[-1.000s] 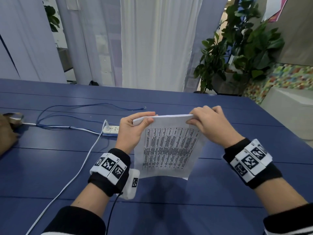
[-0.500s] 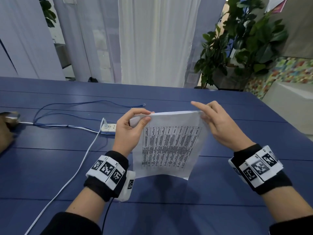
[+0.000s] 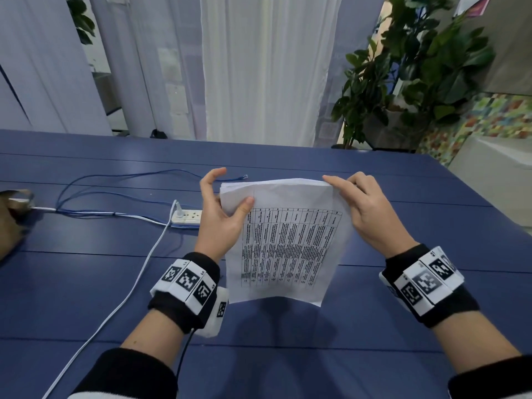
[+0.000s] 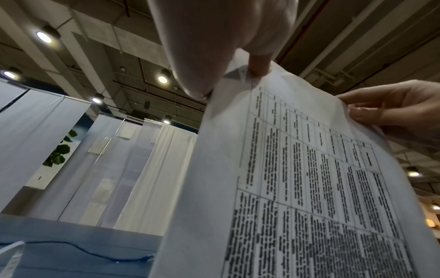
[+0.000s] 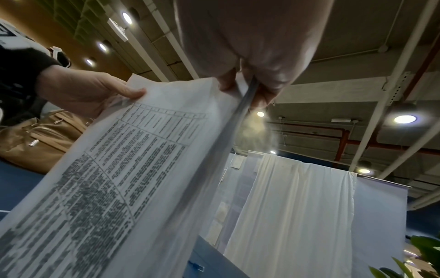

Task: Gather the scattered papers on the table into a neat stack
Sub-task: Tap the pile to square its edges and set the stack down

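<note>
- A stack of white printed papers, its top sheet carrying a black table of text, stands tilted on its lower edge on the dark blue plank table.
- The left hand pinches the stack's upper left corner, thumb on the front sheet, the other fingers loosely curved behind it.
- The right hand grips the stack's upper right corner, fingers curled over the top edge.
- Left of the stack lies a white power strip, with a white cable and a thin blue cable running from it.
- Far left of the stack sits a tan bag.
</note>
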Demonstrator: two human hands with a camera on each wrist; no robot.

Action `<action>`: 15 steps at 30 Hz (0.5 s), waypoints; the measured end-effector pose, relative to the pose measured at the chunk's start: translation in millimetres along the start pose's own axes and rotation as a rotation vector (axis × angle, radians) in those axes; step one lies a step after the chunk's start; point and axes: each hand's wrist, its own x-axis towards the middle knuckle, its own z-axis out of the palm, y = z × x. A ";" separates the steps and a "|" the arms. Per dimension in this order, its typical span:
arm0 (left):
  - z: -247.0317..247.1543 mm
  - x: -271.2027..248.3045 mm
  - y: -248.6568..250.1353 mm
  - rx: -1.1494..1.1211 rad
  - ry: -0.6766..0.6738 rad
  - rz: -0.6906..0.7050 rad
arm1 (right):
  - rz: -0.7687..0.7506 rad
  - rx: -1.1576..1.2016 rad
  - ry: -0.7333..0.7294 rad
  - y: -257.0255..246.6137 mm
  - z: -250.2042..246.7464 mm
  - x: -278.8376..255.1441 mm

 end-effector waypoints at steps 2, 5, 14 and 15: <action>-0.4 3.5 -1.4 0.005 -0.001 -0.044 | 0.000 -0.022 0.040 -2.1 2.8 0.7; 2.8 8.8 1.5 -0.012 0.041 -0.050 | 0.024 -0.001 0.128 -9.1 1.5 4.3; 2.8 3.3 -18.6 -0.047 0.027 -0.126 | 0.081 -0.117 0.050 -5.0 7.5 5.4; 3.8 2.9 -23.2 -0.054 0.013 -0.157 | 0.095 -0.114 0.047 -3.3 9.3 5.2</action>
